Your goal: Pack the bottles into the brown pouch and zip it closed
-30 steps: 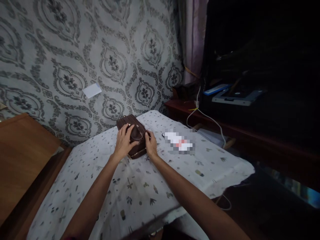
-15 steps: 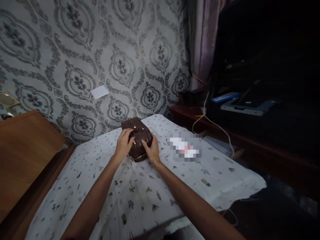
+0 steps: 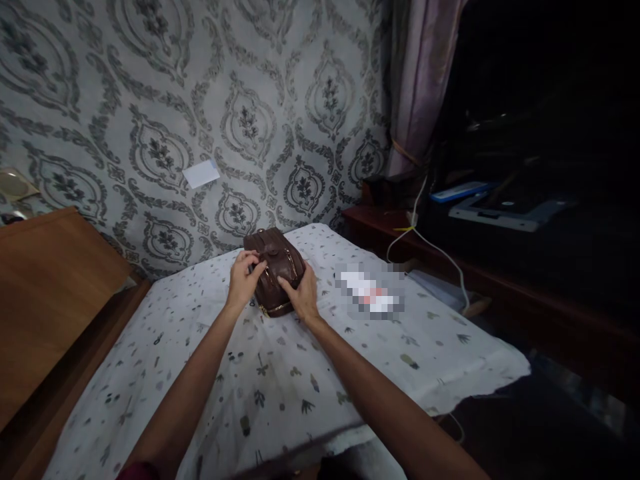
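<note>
A small brown leather bag (image 3: 277, 267) with gold zips and trim stands on a table covered by a white cloth with small printed motifs (image 3: 280, 373). My left hand (image 3: 243, 281) grips the bag's left side, fingertips pinched at its top near a zip. My right hand (image 3: 301, 293) holds the bag's right side, thumb laid across its front. Both arms reach forward over the cloth.
A blurred white flat item (image 3: 370, 293) lies on the cloth right of the bag. A wooden surface (image 3: 45, 293) stands to the left. A dark shelf unit (image 3: 500, 200) with a white cable (image 3: 435, 250) is at the right. Patterned wallpaper with a white card (image 3: 201, 173) is behind.
My right hand has slid from the bag's far right side onto its front. My left hand's fingers have shifted to the bag's top edge. The view has tilted slightly.
</note>
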`<action>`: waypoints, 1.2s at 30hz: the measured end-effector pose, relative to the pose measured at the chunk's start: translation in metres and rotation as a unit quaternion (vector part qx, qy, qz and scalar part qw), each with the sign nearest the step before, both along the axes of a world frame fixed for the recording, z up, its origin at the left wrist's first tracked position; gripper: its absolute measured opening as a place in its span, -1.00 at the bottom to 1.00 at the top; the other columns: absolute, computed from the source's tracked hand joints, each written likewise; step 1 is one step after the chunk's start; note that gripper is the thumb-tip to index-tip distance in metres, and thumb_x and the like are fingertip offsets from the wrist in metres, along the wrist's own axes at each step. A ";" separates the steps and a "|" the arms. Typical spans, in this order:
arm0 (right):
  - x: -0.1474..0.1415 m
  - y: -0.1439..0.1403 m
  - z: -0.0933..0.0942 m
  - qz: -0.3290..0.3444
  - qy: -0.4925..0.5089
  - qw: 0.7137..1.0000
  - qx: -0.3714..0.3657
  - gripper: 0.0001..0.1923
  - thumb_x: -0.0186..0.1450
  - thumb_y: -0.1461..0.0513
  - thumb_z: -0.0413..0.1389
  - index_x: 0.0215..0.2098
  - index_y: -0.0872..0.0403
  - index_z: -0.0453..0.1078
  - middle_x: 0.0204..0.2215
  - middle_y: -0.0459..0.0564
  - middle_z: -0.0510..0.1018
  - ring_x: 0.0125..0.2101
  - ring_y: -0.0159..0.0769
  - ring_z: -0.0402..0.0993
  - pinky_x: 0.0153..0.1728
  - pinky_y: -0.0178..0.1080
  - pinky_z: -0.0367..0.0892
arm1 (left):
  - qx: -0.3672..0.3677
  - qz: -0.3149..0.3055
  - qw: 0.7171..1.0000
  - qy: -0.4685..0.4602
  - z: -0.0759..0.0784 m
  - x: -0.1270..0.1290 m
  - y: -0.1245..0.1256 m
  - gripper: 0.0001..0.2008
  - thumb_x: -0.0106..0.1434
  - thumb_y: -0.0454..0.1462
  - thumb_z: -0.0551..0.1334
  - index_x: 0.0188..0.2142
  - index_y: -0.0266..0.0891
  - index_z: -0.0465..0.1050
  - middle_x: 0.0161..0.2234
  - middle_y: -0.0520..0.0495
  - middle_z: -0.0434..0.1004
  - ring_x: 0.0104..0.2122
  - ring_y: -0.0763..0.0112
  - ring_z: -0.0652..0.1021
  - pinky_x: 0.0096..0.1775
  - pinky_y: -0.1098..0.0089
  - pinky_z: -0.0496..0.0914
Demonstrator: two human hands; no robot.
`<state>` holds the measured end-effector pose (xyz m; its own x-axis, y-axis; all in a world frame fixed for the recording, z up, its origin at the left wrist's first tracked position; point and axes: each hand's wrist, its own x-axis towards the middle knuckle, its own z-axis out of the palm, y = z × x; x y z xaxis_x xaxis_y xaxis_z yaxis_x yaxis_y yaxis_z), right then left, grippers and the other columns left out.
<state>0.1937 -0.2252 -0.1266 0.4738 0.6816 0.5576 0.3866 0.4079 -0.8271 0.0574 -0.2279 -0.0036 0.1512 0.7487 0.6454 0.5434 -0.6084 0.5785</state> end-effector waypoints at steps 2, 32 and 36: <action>0.000 0.000 0.000 -0.001 -0.001 1.000 0.001 -0.14 0.23 -0.18 0.16 0.28 0.16 0.10 0.11 0.30 0.36 0.13 0.09 0.29 0.12 0.12 0.25 | 0.020 -0.011 1.000 0.013 -0.004 -0.001 -0.005 -0.81 0.20 -0.27 0.25 -0.53 -0.16 0.33 -0.11 -0.10 0.48 0.06 0.18 0.44 0.13 0.13 0.31; 0.007 0.002 -0.002 0.044 0.037 0.998 0.023 -0.43 0.40 -0.03 -0.01 0.25 0.11 0.17 0.16 0.18 0.39 0.15 -0.06 0.30 0.21 0.04 0.21 | -0.034 -0.020 0.998 0.058 0.014 0.042 0.039 -0.87 0.13 -0.23 0.30 -0.50 -0.20 0.47 -0.46 0.01 0.51 -0.33 0.32 0.49 -0.18 0.33 0.36; 0.008 0.001 0.000 0.054 0.041 0.998 0.011 -0.41 0.38 -0.04 0.02 0.26 0.10 0.18 0.16 0.16 0.40 0.15 -0.05 0.31 0.20 0.03 0.21 | -0.052 -0.031 0.998 0.033 0.012 0.044 0.038 -0.85 0.10 -0.22 0.31 -0.53 -0.21 0.44 -0.48 0.03 0.50 -0.37 0.35 0.49 -0.27 0.39 0.35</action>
